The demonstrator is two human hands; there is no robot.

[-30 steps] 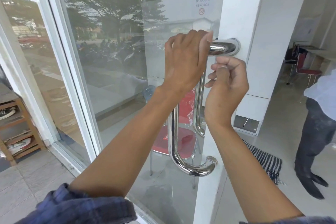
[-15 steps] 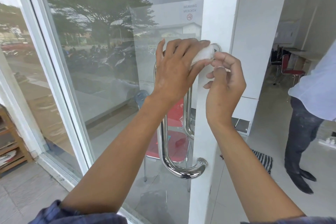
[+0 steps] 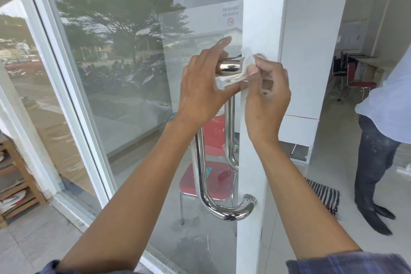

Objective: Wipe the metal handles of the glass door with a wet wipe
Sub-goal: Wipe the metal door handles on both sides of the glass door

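The large glass door [image 3: 133, 87] with its white painted frame stile [image 3: 255, 18] is filling the left and centre of the view, its stile running top to bottom as the door's free edge. To the right of that edge open tiled floor [image 3: 322, 218] is stretching away, with a standing person in a pale shirt and dark trousers [image 3: 378, 151] near the right border and a striped dark mat [image 3: 322, 193] lying between that person and the stile. A red metal-legged chair [image 3: 211, 176] is showing through the glass behind the handles.

The curved polished metal handle [image 3: 222, 209] on the near face is bolting into the stile at its lower end and rising under the left forearm; its upper horizontal end is gleaming between the two hands. A second matching handle [image 3: 231, 131] is showing behind the glass.

The left hand [image 3: 200, 93] is spanning the upper handle end, thumb below and forefinger extended above it, fingers loosely curved and touching the wipe. The right hand [image 3: 266, 95] is pinching the crumpled white wet wipe [image 3: 242, 69], fingers curled round it, pressing it against the handle just beside the stile.
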